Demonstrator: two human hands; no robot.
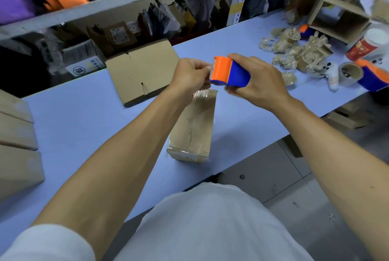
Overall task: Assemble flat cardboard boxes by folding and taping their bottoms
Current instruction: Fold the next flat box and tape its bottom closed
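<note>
My right hand [257,84] grips an orange and blue tape dispenser [230,72] above the table. At the dispenser's orange toothed end, the curled fingers of my left hand [190,76] pinch what seems to be the clear tape end. Below both hands a narrow folded cardboard box [192,128] lies on the light blue table [84,126], clear tape running along its seam. A stack of flat cardboard boxes [143,71] lies behind it near the table's far edge.
Assembled boxes [16,145] stand at the left edge. To the right lie wads of used tape [303,54], a tape roll [350,73], a second dispenser [373,76], a white controller [331,76] and a red can [367,44]. Shelves with packages rise behind the table.
</note>
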